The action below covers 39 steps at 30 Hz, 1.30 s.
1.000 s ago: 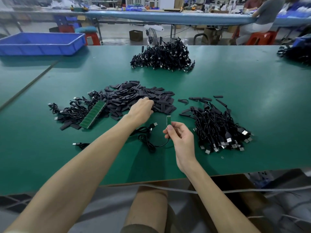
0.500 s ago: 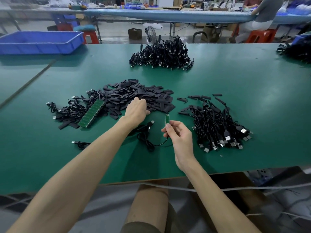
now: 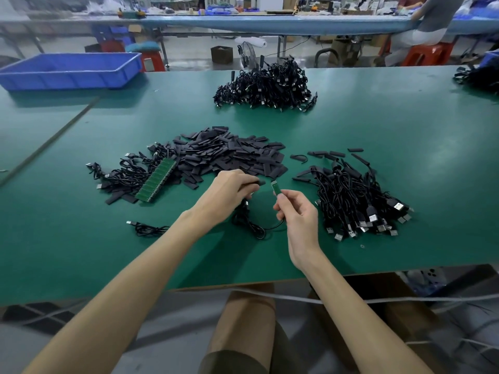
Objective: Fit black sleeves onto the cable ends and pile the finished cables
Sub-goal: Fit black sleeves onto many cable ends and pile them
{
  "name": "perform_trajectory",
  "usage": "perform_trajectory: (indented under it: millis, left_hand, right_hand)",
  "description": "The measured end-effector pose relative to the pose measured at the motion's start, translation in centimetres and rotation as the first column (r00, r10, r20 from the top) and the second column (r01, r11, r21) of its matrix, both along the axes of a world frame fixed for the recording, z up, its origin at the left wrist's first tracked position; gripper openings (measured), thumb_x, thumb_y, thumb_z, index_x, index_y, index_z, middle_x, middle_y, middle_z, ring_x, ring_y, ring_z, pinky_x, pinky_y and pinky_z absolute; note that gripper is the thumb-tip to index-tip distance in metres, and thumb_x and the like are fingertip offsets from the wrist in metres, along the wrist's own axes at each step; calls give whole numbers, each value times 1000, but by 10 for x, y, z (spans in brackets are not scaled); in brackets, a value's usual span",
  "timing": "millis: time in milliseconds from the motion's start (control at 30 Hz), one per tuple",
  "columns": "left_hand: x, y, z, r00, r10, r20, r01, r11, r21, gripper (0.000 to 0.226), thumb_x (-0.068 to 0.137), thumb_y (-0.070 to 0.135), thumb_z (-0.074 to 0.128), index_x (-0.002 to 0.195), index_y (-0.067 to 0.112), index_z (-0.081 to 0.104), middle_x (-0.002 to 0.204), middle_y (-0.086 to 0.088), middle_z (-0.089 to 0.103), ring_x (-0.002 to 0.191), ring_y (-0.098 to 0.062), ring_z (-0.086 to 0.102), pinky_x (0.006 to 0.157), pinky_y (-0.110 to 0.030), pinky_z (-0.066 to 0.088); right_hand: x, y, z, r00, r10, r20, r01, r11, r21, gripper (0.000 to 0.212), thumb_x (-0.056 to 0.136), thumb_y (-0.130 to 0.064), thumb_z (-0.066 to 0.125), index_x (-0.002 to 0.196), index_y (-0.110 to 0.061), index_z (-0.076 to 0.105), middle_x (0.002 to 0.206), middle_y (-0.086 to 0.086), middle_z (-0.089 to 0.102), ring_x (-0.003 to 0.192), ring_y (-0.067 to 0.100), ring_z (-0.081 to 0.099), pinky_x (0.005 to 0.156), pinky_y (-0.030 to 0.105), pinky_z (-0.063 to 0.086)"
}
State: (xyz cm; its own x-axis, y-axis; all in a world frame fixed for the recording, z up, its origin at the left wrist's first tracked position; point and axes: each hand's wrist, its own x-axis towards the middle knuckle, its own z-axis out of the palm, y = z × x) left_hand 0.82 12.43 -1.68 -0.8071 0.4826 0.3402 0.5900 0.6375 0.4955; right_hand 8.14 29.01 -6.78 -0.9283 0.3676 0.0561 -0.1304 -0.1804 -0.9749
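My right hand (image 3: 298, 214) pinches a black cable (image 3: 251, 224) just below its small green board end (image 3: 275, 186), which points up and to the left. My left hand (image 3: 229, 191) pinches one black sleeve (image 3: 258, 182) a short gap to the left of that board end. The loose sleeves lie in a heap (image 3: 229, 155) just beyond both hands. A pile of cables with USB plugs (image 3: 356, 201) sits to the right. A larger cable pile (image 3: 266, 86) lies far across the green table (image 3: 405, 136).
A green strip of joined boards (image 3: 156, 180) lies on a tangle of cables (image 3: 129, 175) at the left. One single cable (image 3: 147, 228) lies near the front left. A blue bin (image 3: 71, 70) stands at the back left. Another person sits at the far right bench.
My left hand has drawn back from the sleeve heap with one sleeve and come close to the board end. My right hand has stayed nearly still.
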Motion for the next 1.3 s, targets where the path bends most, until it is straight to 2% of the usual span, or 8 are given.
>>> perform_trajectory:
  millis: [67, 233, 500, 667, 867, 1000, 1133, 1300]
  left_hand:
    - [8, 1, 0, 1000, -21, -4, 22, 999, 29, 20, 101, 22, 62, 113, 13, 77, 90, -2, 68, 77, -12, 64, 80, -24, 49]
    - [20, 0, -5, 999, -21, -29, 23, 996, 86, 20, 101, 22, 62, 104, 10, 78, 88, -2, 67, 78, -16, 61, 80, -35, 50]
    - [30, -5, -6, 997, -24, -72, 33, 992, 119, 20, 101, 21, 62, 108, 9, 77, 93, -1, 66, 77, -18, 62, 77, -37, 52]
    - [36, -5, -3, 992, -37, -123, 49, 995, 91, 22, 101, 17, 62, 115, 9, 76, 101, -3, 67, 78, -20, 63, 76, -37, 53]
    - [38, -9, 2, 980, -76, -182, 64, 996, -67, 23, 103, 17, 58, 120, 8, 71, 109, -6, 65, 78, -29, 63, 73, -45, 54]
    - [37, -13, 6, 969, -109, -224, 76, 986, -150, 24, 103, 14, 59, 124, 8, 69, 114, -8, 65, 88, -29, 64, 73, -47, 55]
    - [33, -21, 9, 964, -161, -212, 112, 968, -225, 33, 97, -6, 60, 125, 9, 68, 123, -8, 63, 104, -26, 63, 82, -46, 55]
    - [31, -27, 8, 950, -208, -232, 145, 955, -260, 44, 90, -18, 56, 126, 4, 68, 123, -13, 64, 103, -29, 63, 85, -44, 55]
  right_hand:
    - [0, 0, 0, 1000, -27, 5, 27, 1000, -15, 9, 101, -14, 64, 98, -18, 71, 69, -11, 64, 66, 5, 54, 64, 22, 48]
    - [0, 1, -1, 999, -49, 10, 50, 998, -43, 10, 96, -15, 64, 89, -18, 70, 66, -12, 56, 62, 5, 48, 59, 19, 43]
    - [0, -1, 0, 1000, -29, 10, 29, 1000, -6, 12, 84, -24, 66, 76, -31, 71, 63, -15, 51, 60, 4, 43, 57, 19, 39]
    - [2, -2, 1, 1000, -24, 13, 24, 1000, 3, 11, 85, -24, 67, 76, -30, 73, 62, -17, 52, 59, 5, 43, 59, 23, 40]
    - [3, -1, 1, 1000, -11, 9, 11, 999, 30, 10, 92, -14, 67, 84, -19, 72, 61, -16, 51, 59, 6, 43, 60, 27, 40]
    - [4, -1, 2, 1000, 19, 12, -20, 999, 47, 15, 93, -11, 68, 83, -20, 74, 60, -16, 52, 58, 5, 43, 60, 27, 39]
    - [5, -2, 3, 999, 50, 17, -51, 994, 96, 20, 94, -11, 68, 80, -23, 76, 62, -14, 54, 62, 6, 45, 64, 30, 39]
    - [6, -2, 3, 996, 83, 19, -84, 989, 119, 17, 94, -10, 67, 84, -19, 77, 62, -10, 55, 60, 8, 45, 59, 23, 39]
